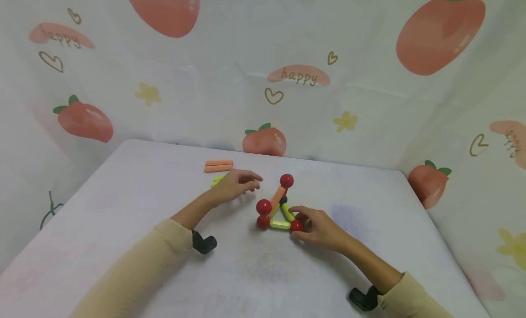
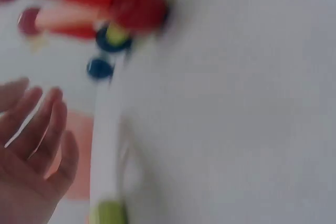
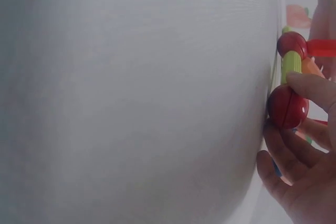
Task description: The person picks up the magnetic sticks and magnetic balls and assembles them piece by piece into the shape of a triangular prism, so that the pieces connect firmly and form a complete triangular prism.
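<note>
A small frame of balls and rods stands on the table. Its base has a green rod [image 1: 280,225] between a red ball [image 1: 263,221] and another red ball [image 1: 297,226]; a dark ball [image 1: 283,200] is at the back. An orange rod [image 1: 277,197] slants between raised red balls. My right hand [image 1: 320,227] grips the near right ball [image 3: 288,107], thumb and fingers on either side. Left of the frame, my left hand [image 1: 237,185] hovers empty, fingers loosely extended; the left wrist view shows the hand [image 2: 34,150] apart from the blurred red ball [image 2: 138,8].
Two orange rods [image 1: 218,166] lie at the back of the table [image 1: 164,172], left of centre. Green rods [image 1: 216,181] lie just in front of them, partly hidden by my left hand. A printed cloth [image 1: 222,112] hangs behind the table.
</note>
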A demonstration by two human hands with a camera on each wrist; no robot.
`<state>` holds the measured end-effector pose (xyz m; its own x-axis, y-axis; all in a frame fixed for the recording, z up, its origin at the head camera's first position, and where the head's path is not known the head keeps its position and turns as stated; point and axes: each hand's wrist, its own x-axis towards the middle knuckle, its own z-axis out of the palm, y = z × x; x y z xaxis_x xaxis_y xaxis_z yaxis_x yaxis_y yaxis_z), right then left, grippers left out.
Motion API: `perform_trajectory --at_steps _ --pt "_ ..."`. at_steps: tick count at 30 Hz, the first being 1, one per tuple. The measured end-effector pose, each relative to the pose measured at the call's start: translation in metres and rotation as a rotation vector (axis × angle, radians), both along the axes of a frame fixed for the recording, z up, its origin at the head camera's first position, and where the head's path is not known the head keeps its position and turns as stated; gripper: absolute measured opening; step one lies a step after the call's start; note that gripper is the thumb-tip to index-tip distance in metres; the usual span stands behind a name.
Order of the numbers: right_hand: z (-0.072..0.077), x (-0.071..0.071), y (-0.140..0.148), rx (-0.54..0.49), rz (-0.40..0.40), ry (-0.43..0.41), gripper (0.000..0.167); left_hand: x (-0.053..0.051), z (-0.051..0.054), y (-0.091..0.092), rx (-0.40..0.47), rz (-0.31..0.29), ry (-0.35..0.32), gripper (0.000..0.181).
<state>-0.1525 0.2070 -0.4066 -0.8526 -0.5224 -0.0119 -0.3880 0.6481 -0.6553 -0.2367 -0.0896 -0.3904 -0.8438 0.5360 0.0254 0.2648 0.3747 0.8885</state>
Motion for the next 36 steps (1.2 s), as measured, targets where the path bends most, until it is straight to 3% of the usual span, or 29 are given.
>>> perform_trajectory --at_steps 4,7,10,13,18,21,24,30,36 --pt "0.0 0.0 -0.001 0.008 -0.011 -0.002 0.058 -0.003 -0.002 -0.036 -0.072 0.16 0.071 0.029" --pt "0.0 0.0 -0.002 0.013 -0.014 -0.003 0.058 0.0 -0.006 -0.059 -0.143 0.207 0.112 0.027" --pt "0.001 0.0 -0.001 0.012 -0.015 -0.004 0.057 0.005 -0.011 -0.075 -0.208 0.193 0.161 0.025" --pt "0.001 0.0 -0.001 0.015 -0.018 -0.003 0.057 0.011 -0.014 -0.081 -0.253 0.17 0.168 0.026" --pt "0.0 0.0 -0.001 0.012 -0.017 -0.01 0.057 0.014 -0.014 -0.075 -0.32 0.136 0.175 0.031" --pt "0.001 0.0 -0.002 0.009 -0.012 -0.009 0.057 0.015 -0.013 -0.067 -0.312 0.096 0.16 0.034" --pt "0.001 0.001 -0.002 0.01 -0.011 -0.007 0.058 0.016 -0.009 -0.057 -0.223 0.075 0.077 0.041" --pt "0.001 0.001 -0.002 0.011 -0.014 -0.004 0.058 0.018 0.007 -0.027 0.095 0.094 -0.191 0.055" --pt "0.001 0.001 -0.003 0.008 -0.015 -0.011 0.058 0.024 0.024 0.005 0.259 0.072 -0.316 0.051"
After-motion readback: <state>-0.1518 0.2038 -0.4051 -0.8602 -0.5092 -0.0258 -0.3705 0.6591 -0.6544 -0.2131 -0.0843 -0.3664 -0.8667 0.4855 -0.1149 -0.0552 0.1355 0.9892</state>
